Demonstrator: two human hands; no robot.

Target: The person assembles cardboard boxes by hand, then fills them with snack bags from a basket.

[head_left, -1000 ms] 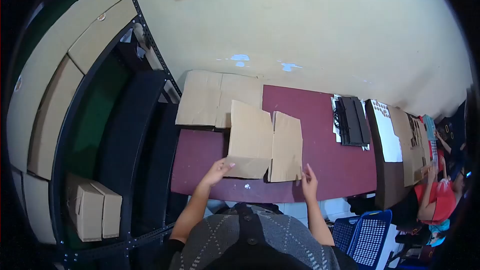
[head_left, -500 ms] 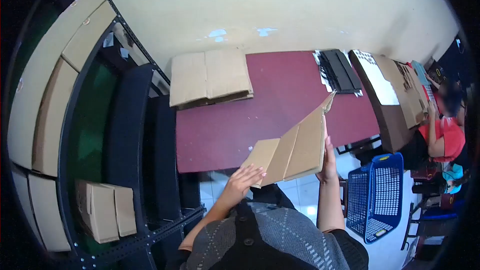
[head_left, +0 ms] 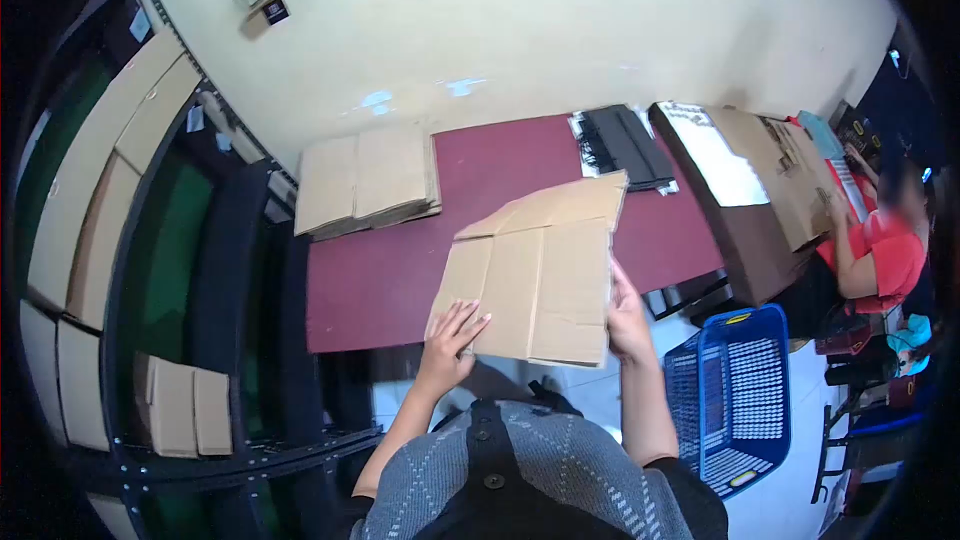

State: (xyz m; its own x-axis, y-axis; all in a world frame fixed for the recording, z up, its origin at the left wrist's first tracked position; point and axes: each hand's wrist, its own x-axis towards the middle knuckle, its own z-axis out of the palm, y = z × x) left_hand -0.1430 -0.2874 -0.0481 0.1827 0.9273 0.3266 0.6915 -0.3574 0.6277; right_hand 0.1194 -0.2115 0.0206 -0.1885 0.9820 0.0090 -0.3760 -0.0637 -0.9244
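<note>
A creased sheet of brown cardboard (head_left: 535, 275) spans both my hands, over the front edge of the dark red table (head_left: 375, 290). My left hand (head_left: 450, 345) lies on its lower left part with the fingers spread. At its right edge, my right hand (head_left: 628, 315) grips the board, the fingers partly hidden behind it. Flattened cardboard pieces (head_left: 368, 175) are stacked at the table's left end. A black folded bundle (head_left: 628, 148) rests near the back right of the table.
Shelves with cardboard boxes (head_left: 190, 410) stand on the left. A blue basket (head_left: 740, 395) is on the floor at the right. Beyond a cardboard-topped table (head_left: 775, 180), a person in red (head_left: 885, 255) is at work. Another person in teal is farther back.
The cardboard has opened out flatter and faces up more, with its upper flap now visible. My left hand has moved up and left with it. The view has turned, shifting the table leftward.
</note>
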